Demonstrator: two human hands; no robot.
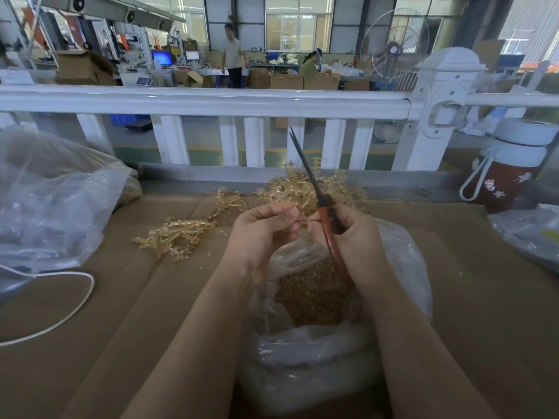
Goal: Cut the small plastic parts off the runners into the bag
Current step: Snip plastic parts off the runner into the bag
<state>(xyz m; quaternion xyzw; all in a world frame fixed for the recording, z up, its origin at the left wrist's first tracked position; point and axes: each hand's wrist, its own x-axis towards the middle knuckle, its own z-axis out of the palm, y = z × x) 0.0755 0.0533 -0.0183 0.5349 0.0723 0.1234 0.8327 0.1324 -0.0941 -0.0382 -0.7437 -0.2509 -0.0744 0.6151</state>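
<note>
**Both hands working over the open bag**

I am seeing the left hand curling its fingers in, its grip pinching a thin amber piece of runner between thumb and fingertips; the piece is too small for me to make out. The right hand is sitting just beside it, its grip wrapping round the red handles of the scissors, whose dark blades are pointing up and away with the tips slightly parted. The two hands are almost touching, directly above the mouth of the clear plastic bag.

Going left to right: a large crumpled clear sack is lying at the far left of the surface, which is covered in brown cardboard, with a white cord looping in front of it. A tangle of runners is resting to the left of the hands, translucent amber, branching like twigs with small parts along the stems. A second, bigger heap is lying behind the hands. Inside the bag, a mass of small amber parts is showing below the wrists. At the far right, a red bottle with a white lid is standing upright.
</note>
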